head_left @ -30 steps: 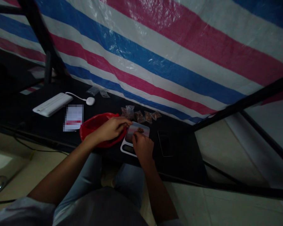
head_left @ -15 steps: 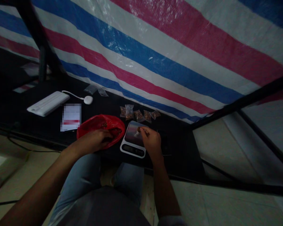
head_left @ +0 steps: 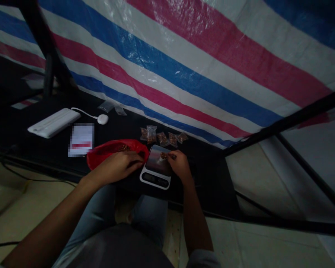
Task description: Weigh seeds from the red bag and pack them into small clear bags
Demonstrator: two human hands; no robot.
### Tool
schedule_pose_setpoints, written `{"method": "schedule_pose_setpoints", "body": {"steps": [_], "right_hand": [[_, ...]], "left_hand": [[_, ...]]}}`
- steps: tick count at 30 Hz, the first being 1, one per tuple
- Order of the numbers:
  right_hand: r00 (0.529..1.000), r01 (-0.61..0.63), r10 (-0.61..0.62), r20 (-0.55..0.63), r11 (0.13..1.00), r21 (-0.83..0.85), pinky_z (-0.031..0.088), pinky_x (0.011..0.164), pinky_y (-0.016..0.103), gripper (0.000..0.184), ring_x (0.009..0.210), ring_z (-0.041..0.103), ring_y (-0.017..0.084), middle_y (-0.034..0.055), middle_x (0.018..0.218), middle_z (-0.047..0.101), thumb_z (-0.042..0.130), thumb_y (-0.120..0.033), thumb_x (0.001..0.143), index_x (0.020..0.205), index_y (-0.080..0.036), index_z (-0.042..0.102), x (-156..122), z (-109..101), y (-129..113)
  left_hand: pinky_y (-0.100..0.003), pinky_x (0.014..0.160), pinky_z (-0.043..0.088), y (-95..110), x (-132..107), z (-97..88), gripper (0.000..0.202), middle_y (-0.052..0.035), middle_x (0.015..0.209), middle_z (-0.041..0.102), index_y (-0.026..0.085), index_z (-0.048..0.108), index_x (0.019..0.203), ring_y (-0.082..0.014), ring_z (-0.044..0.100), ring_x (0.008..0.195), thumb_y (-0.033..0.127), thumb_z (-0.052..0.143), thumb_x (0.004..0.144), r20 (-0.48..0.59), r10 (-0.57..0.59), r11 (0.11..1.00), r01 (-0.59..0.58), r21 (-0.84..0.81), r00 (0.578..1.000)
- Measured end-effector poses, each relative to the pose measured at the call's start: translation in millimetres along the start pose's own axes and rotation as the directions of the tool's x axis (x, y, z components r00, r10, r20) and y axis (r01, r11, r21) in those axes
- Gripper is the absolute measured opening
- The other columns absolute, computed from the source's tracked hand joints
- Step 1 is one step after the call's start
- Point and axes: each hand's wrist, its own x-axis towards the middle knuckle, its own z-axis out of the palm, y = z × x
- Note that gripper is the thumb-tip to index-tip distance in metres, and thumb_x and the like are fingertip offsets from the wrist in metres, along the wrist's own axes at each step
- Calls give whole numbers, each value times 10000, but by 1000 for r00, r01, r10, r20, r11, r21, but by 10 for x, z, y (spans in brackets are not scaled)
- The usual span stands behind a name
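Note:
A small white kitchen scale (head_left: 155,172) sits at the near edge of a black table (head_left: 206,182). A little heap of brown pieces (head_left: 164,155) lies on its platform. My right hand (head_left: 179,165) rests at the scale's right side, fingers pinched next to that heap. A red plastic bag (head_left: 106,152) holding more brown pieces lies just left of the scale. My left hand (head_left: 120,167) lies over the bag's near rim, fingers curled; what they hold is hidden.
Several small clear bags of brown pieces (head_left: 162,137) line the table's back edge by a striped tarp (head_left: 184,74). A white flat device (head_left: 50,123) with a cabled puck (head_left: 102,119), a paper slip (head_left: 81,140) and empty clear bags (head_left: 111,108) lie to the left. Black frame bars (head_left: 284,123) stand at the right.
My left hand drew back from the scale to the red bag's near rim. My right hand shifted to the scale's right side, by the heap.

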Motion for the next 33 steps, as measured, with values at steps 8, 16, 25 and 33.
{"method": "schedule_pose_setpoints", "body": {"steps": [8,16,25,33], "right_hand": [[994,68,-47,-99,975,213,527,733,302,196,790,672,183,71,929,743,645,-285,895,958,-173,794,-72,-169,-54],[986,160,-165,-7,943,293,539,861,336,223,937,708,211,82,975,766,612,-280,942,986,-206,817,-70,-126,-179],[987,38,20,-160,935,352,549,831,343,247,915,690,217,79,1006,749,619,-361,929,1028,-204,782,-269,-98,-24],[981,-55,119,-150,925,376,538,792,341,339,860,659,205,75,1016,723,674,-392,871,1140,-197,743,-451,76,29]], "left_hand": [[-391,1027,552,338,323,251,434,-132,1425,606,210,581,1463,-277,668,1215,329,462,1062,-30,81,995,-79,65,996],[-371,950,594,367,329,381,452,-122,1452,576,233,526,1497,-262,703,1152,337,462,1062,-50,56,996,-52,76,997],[-416,1090,520,133,615,198,404,-133,1294,671,156,630,1353,-263,650,1218,334,482,1023,-405,-68,979,-18,-204,912],[-412,942,534,-526,1318,109,493,-179,1051,727,113,729,1087,-343,678,1071,538,681,843,-346,-429,903,399,-159,834]]}}
